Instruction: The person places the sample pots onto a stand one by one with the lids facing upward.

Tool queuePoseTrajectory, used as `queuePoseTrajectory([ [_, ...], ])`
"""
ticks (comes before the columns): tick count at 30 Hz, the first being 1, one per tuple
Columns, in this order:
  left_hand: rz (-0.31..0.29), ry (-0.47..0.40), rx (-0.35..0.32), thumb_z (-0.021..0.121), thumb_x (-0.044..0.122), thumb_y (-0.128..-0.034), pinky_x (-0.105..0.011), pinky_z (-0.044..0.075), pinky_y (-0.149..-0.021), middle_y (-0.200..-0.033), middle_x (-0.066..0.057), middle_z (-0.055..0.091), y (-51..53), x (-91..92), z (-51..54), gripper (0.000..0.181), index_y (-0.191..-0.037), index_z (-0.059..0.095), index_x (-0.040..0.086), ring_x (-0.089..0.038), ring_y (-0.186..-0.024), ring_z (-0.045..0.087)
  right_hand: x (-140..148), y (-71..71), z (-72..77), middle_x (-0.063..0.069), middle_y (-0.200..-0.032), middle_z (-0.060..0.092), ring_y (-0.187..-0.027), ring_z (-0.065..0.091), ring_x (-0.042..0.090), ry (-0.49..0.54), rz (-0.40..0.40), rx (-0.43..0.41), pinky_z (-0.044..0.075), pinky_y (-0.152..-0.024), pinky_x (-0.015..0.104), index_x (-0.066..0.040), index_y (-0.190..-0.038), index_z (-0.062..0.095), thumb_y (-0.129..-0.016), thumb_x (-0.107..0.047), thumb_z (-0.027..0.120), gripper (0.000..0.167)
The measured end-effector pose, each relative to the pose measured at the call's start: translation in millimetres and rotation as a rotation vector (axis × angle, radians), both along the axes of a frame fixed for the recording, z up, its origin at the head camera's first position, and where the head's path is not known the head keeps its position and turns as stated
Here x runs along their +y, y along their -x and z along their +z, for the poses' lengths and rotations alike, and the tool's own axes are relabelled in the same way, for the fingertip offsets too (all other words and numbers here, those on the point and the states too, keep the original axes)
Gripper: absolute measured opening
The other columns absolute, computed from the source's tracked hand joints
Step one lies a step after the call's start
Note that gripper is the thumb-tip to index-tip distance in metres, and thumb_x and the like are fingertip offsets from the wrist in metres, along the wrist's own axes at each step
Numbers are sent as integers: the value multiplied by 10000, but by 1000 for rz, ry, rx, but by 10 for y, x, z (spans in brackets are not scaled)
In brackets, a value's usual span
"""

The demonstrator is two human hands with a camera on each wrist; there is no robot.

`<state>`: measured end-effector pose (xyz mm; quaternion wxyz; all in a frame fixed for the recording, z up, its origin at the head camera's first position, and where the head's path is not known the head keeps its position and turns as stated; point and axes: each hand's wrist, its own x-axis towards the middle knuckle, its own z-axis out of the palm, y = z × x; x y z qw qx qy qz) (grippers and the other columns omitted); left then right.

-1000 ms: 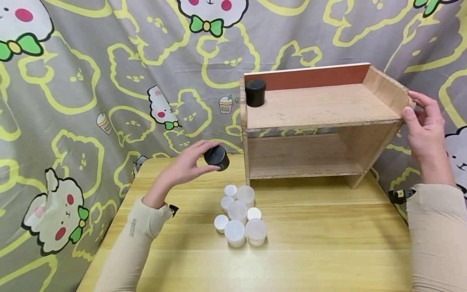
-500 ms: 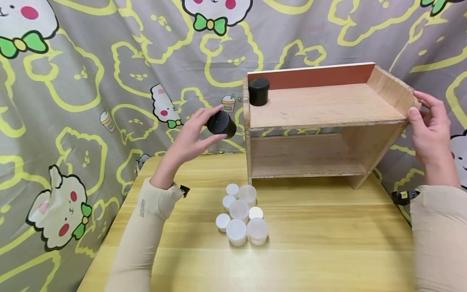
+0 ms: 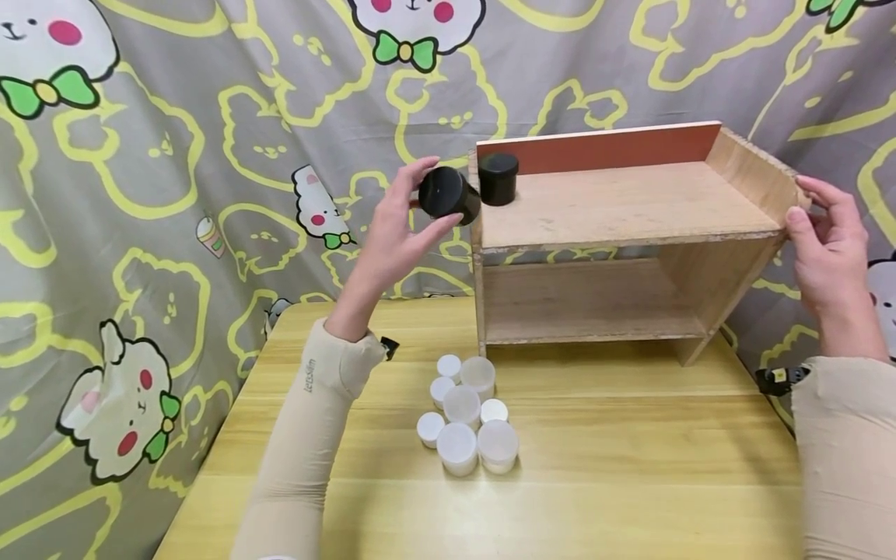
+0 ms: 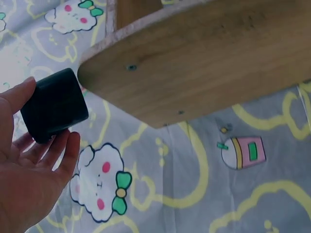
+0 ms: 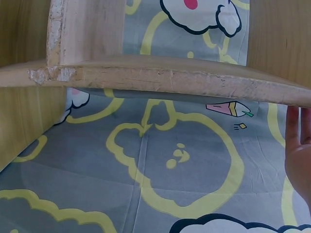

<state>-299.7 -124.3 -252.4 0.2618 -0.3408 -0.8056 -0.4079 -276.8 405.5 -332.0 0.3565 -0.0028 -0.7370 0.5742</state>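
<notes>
In the head view the left hand (image 3: 399,225) pinches a black lidded jar (image 3: 448,194) between thumb and fingers, just left of the wooden shelf's (image 3: 595,241) upper left side. The left wrist view shows that jar (image 4: 56,104) tilted in the hand (image 4: 34,165), close beside the side panel (image 4: 194,63). A second black jar (image 3: 498,179) stands upright on the top board at its left end. At the far right the right hand (image 3: 833,264) grips the shelf's right side panel; the right wrist view has part of that hand (image 5: 299,155) at its edge.
Several white-lidded jars (image 3: 462,406) of two sizes stand grouped on the wooden table (image 3: 630,482), in front of the shelf's left leg. The lower board (image 3: 595,303) holds nothing. A patterned curtain (image 3: 280,117) hangs behind and to the left.
The left hand has raised its black jar from low over the table up and rightward to the top board's height. The right hand keeps its grip on the side panel.
</notes>
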Motion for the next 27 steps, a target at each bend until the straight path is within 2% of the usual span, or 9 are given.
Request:
queuePoseTrajectory([
  [4, -18, -52, -8, 787, 257, -936, -330, 532, -966, -1409, -78, 568, 47, 144, 53, 639, -1474, 482, 97, -138, -1242, 564, -2, 13, -6, -73, -1468, 502, -1189, 554, 78, -39, -17, -13, 468, -998, 122, -203, -1475, 555, -1068, -95, 520, 423],
  [7, -23, -68, -6, 791, 252, -932, -311, 531, -962, -1407, -85, 562, 72, 243, 88, 632, -1468, 498, 90, -146, -1228, 564, -5, 19, -8, -54, -1461, 518, -1182, 565, 93, -13, 1, 13, 474, -991, 133, -179, -1461, 570, -1057, -79, 538, 418],
  [12, -32, -62, -15, 782, 248, -940, -268, 518, -977, -1439, -87, 548, 125, 391, 122, 631, -1482, 502, 90, -153, -1237, 557, 3, 30, -21, -48, -1450, 531, -1185, 574, 100, -2, -5, 28, 472, -985, 139, -157, -1451, 578, -1050, -68, 549, 411],
  [18, -64, -52, 24, 782, 242, -941, -238, 511, -979, -1415, -103, 564, 174, 519, 129, 622, -1480, 523, 70, -165, -1220, 571, -3, 2, -7, -88, -1471, 494, -1192, 558, 69, -48, -38, -31, 466, -1006, 131, -212, -1479, 552, -1070, -101, 516, 425],
  [22, -60, -33, 4, 793, 261, -933, -279, 516, -991, -1403, -93, 569, 198, 603, 116, 633, -1483, 532, 88, -168, -1202, 573, -5, -17, -4, -99, -1482, 481, -1199, 548, 59, -63, -52, -50, 454, -1035, 134, -230, -1488, 541, -1076, -114, 506, 429],
  [27, -21, 23, -37, 787, 304, -935, -255, 485, -996, -1401, -74, 565, 232, 649, 85, 638, -1491, 534, 120, -160, -1232, 557, -24, -8, 10, -88, -1473, 498, -1189, 557, 72, -45, -40, -29, 455, -1049, 153, -208, -1478, 555, -1068, -99, 523, 425],
])
